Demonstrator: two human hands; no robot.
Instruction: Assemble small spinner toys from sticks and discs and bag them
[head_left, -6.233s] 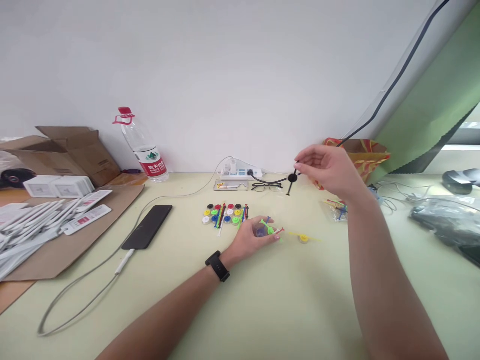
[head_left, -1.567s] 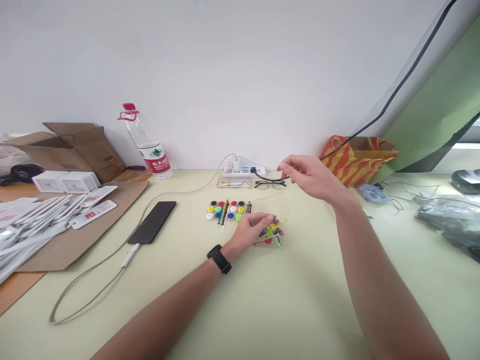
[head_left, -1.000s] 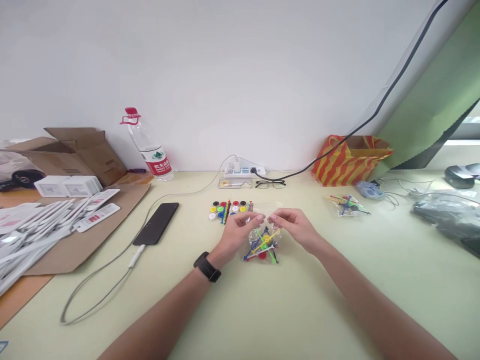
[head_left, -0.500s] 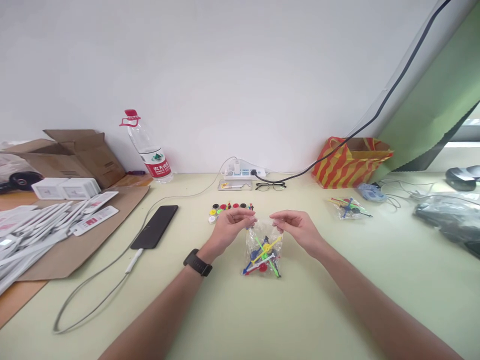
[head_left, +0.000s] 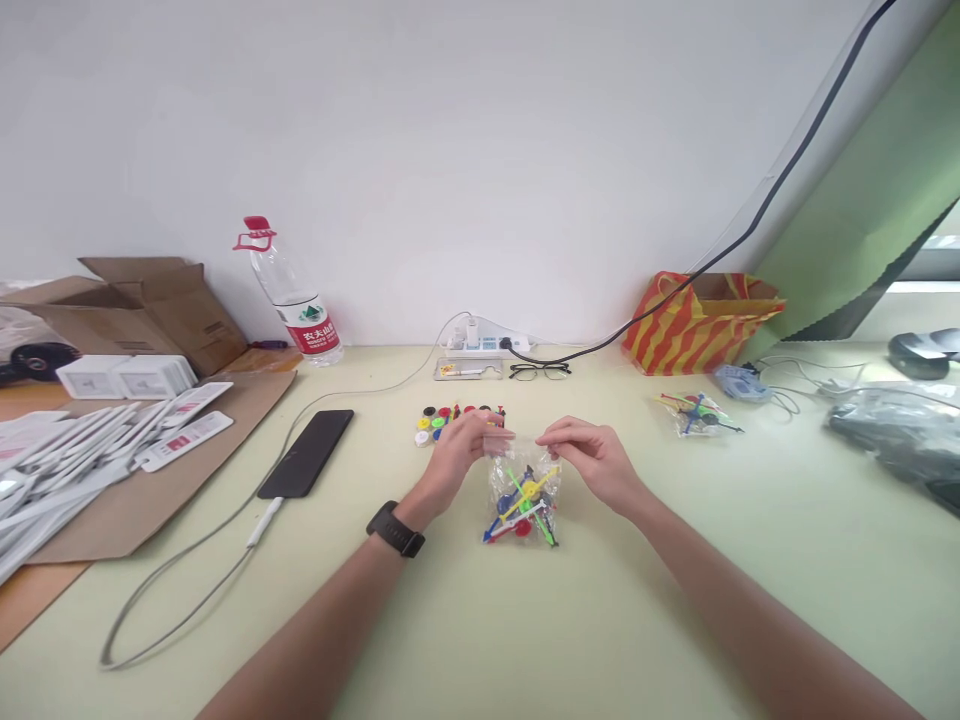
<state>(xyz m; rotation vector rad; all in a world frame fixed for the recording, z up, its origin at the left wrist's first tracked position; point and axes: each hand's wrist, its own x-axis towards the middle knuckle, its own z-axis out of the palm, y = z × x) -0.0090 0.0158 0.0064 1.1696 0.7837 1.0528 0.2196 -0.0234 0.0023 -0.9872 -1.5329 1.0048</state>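
A small clear plastic bag filled with coloured discs and sticks hangs just above the pale green table. My left hand, with a black watch on its wrist, pinches the bag's top left corner. My right hand pinches the top right edge. Behind my left hand lies a group of loose coloured discs and sticks.
A second filled bag lies at right, near a striped orange bag. Glasses and a power strip sit by the wall. A black phone with cable, a water bottle, cardboard boxes and white packets fill the left.
The loose coloured pieces went into the clear bag. Both hands came together at the bag's top and lifted it upright; over the last half second the fingers moved closer along the top edge.
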